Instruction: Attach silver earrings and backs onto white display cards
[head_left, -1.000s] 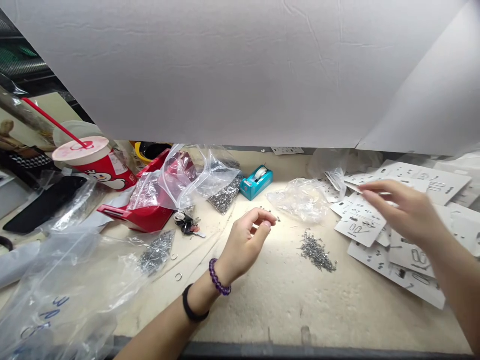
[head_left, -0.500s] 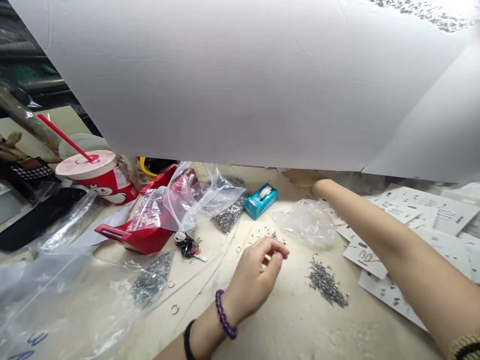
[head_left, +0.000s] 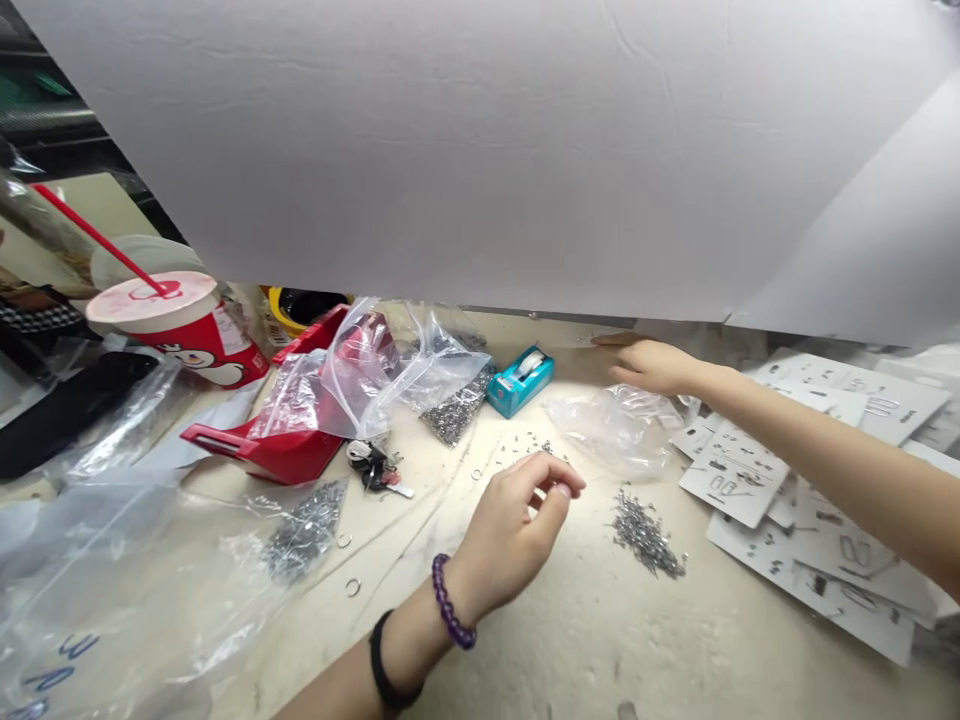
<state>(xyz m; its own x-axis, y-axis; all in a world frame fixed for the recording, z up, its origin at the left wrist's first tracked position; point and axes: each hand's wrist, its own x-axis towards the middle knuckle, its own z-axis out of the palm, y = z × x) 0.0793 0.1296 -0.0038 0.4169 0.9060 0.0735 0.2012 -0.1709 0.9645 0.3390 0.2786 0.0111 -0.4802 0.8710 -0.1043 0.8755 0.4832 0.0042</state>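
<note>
Left hand [head_left: 514, 535] half-curled, right hand [head_left: 649, 363] loosely extended just beyond crumpled clear bag [head_left: 611, 432] — can't tell if either holds anything; loose metal bits [head_left: 547, 447] on surface [head_left: 570, 640] near left fingers — low sweep could scatter them

Just one head cam, looking forward and down across the table [head_left: 585, 640] from its near edge, close enough to catch the left hand [head_left: 514, 530] and right hand [head_left: 652, 365].

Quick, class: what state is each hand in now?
Left hand: loosely curled, nothing visibly held.
Right hand: outstretched; whether it holds anything cannot be told.
</note>
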